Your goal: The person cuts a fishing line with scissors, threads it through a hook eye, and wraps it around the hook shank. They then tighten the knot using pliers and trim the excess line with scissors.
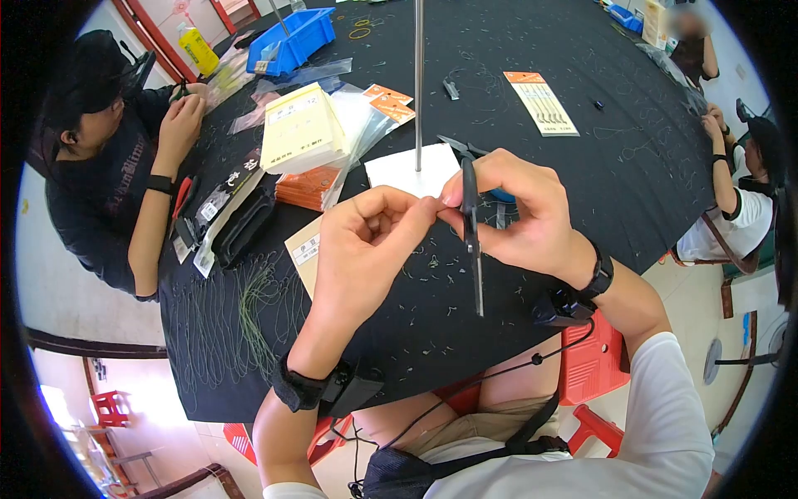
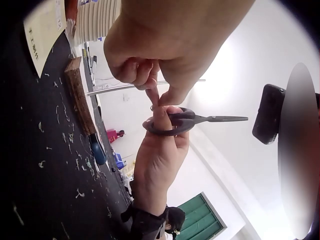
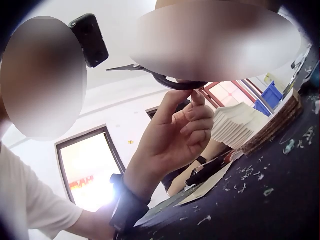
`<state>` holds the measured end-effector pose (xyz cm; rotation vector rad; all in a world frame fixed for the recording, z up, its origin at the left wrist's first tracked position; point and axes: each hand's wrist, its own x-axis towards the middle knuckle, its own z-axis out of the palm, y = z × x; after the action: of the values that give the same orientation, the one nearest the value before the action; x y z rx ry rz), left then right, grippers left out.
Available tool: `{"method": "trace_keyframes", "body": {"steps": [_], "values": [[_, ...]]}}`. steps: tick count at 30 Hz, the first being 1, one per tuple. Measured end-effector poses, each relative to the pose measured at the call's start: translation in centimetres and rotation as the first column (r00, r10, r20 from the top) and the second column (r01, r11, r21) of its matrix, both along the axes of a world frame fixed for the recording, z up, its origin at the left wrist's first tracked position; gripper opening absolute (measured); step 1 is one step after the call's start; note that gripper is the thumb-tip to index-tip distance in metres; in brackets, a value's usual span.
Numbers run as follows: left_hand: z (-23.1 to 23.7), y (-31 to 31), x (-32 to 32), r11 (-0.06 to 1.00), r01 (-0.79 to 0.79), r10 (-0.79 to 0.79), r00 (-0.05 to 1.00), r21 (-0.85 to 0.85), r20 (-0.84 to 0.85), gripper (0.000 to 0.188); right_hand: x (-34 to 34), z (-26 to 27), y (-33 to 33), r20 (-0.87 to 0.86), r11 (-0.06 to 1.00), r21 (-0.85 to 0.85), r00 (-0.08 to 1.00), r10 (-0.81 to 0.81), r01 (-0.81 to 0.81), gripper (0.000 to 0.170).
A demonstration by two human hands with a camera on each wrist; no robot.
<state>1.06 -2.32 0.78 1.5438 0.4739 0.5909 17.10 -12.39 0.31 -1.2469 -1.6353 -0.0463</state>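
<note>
In the head view my left hand [image 1: 357,258] and right hand [image 1: 532,212] meet at the fingertips over the table. A pair of dark scissors [image 1: 470,204] hangs from my right hand, its handle loop round a finger and the blades pointing toward my lap. The left wrist view shows the scissors [image 2: 215,119] from the side. My left thumb and index finger pinch something tiny against the right fingertips; a small ring-like bit shows there, and I cannot tell what it is. Just behind the hands, a thin metal rod [image 1: 418,91] rises from a white-topped wooden block [image 1: 386,170].
Stacked cream cards [image 1: 303,129] and orange-topped packets stand left of the block. Tangled green line [image 1: 253,308] lies at the front left, with thread scraps scattered on the black cloth. A card of hooks [image 1: 540,104] and a blue bin [image 1: 291,41] lie farther back. Other people sit around the table.
</note>
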Motion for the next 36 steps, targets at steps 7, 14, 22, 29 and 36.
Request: {"method": "trace_keyframes", "body": {"steps": [7,14,22,29,36], "values": [[0.6,-0.3,0.1,0.999,-0.028,0.029,0.999,-0.029,0.034,0.009,0.0,-0.4,0.4,-0.063,0.998,0.063,0.998,-0.017,0.020,0.029],[-0.1,0.0,0.1,0.999,-0.042,0.042,0.994,0.002,0.098,0.006,-0.1,-0.1,0.4,-0.070,0.998,0.055,0.998,-0.009,0.012,0.027],[0.1,0.0,0.0,0.994,-0.109,0.106,0.986,0.018,0.129,0.006,-0.1,0.0,0.2,-0.101,0.996,0.080,0.995,-0.025,0.033,0.024],[0.2,-0.1,0.0,0.993,-0.116,0.115,0.986,0.009,0.120,0.007,-0.2,-0.1,0.3,-0.085,0.998,0.052,0.996,0.030,-0.025,0.025],[-0.2,0.0,0.2,0.992,-0.123,0.121,0.985,0.013,0.124,0.006,-0.3,-0.2,0.2,-0.182,0.998,0.050,0.983,-0.013,0.022,0.027]]}}
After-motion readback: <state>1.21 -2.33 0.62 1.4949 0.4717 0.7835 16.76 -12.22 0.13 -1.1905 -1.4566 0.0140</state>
